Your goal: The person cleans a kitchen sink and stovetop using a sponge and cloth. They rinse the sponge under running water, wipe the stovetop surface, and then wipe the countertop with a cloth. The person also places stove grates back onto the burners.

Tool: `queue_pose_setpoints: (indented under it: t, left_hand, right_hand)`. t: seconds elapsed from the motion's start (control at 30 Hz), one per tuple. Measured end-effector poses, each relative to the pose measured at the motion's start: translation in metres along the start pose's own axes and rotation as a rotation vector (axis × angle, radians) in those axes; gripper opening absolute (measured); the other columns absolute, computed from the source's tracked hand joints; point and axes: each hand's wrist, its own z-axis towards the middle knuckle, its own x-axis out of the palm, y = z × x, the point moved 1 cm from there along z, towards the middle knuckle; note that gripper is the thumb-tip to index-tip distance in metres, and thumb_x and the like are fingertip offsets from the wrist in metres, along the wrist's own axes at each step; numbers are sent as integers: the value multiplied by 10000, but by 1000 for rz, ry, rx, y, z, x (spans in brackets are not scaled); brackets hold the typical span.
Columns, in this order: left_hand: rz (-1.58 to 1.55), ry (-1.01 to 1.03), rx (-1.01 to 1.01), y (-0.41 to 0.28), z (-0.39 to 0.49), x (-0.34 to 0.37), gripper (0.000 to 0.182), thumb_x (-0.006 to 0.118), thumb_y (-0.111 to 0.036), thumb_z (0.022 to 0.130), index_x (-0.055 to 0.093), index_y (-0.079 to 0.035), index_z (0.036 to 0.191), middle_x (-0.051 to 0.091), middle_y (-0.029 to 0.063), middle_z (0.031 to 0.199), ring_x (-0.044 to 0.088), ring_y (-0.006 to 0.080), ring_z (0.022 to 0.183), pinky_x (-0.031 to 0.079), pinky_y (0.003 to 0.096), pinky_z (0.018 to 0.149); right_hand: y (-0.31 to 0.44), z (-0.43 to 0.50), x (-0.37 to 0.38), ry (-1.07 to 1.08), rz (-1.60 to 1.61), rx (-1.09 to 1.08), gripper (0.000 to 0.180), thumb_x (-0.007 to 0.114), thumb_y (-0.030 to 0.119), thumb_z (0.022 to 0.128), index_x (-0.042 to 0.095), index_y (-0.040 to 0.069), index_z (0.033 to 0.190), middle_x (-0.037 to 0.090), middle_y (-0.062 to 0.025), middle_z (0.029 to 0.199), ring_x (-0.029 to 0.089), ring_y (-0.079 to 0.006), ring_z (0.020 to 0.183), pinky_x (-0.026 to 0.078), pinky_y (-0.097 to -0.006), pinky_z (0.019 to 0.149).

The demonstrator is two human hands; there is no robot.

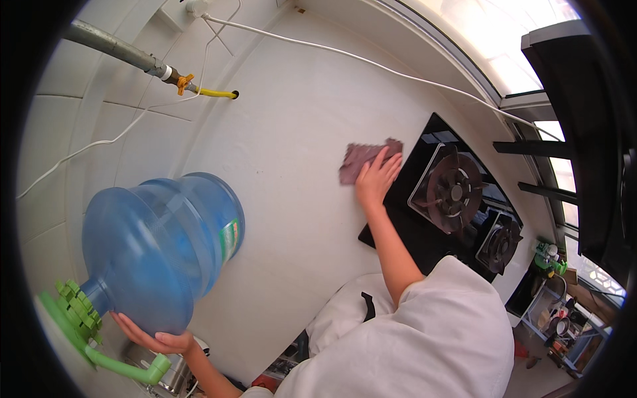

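My right hand [377, 181] lies on a brownish-purple cloth [356, 161] with ragged-looking edges, pressing it against the white countertop [293, 219]. The cloth and fingers are close to the left edge of a black glass gas hob [393, 211]. My left hand [154, 341] cups the shoulder of a large blue plastic water bottle [149, 244], near its neck; the fingers are partly behind it. A green plastic fitting [79, 313] with a spout sits at the bottle's mouth.
A yellow gas hose [216, 93] enters a hole in the countertop beside an orange valve [184, 83]. A white cable [318, 46] runs across the back. A dark range hood [572, 124] hangs at right. A metal vessel [174, 373] is partly hidden below my left hand.
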Motion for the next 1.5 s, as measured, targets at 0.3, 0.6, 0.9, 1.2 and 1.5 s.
queue_pose_setpoints:
  t: [0.3,0.6,0.9,1.2,1.5]
  left_hand:
    - [-11,-10,49,2,8,5,637,249,-325,983,435,116,1403,419,324,1442,444,459,1329,341,551,1109]
    - [12,-2,39,2,6,3,639,254,-335,987,445,117,1395,423,323,1439,449,455,1324,342,550,1106]
    - [-13,-23,44,-5,13,6,643,258,-354,995,450,111,1395,422,322,1441,450,457,1322,346,560,1103]
    - [-16,-28,43,4,8,9,646,254,-356,995,446,113,1397,425,326,1437,449,459,1326,362,561,1093]
    - [-14,-43,65,2,7,3,643,264,-370,1013,462,119,1381,440,325,1421,458,459,1319,368,554,1093]
  right_hand:
    - [56,269,67,-121,66,31,687,448,497,967,382,49,1484,204,-321,1571,143,-514,1459,72,-599,1183]
    - [147,-84,30,357,352,-801,582,560,222,916,435,-28,1426,291,-230,1569,213,-423,1475,161,-549,1200]
    - [-20,105,19,4,35,381,795,532,322,965,159,-144,1490,32,-400,1561,0,-491,1487,-5,-526,1207]
    - [-76,273,17,-115,-13,514,829,537,377,943,165,-101,1510,66,-391,1561,26,-481,1488,-2,-523,1208]
    - [-13,4,17,61,146,181,820,570,251,938,111,-139,1494,-13,-394,1562,-42,-494,1483,-6,-536,1203]
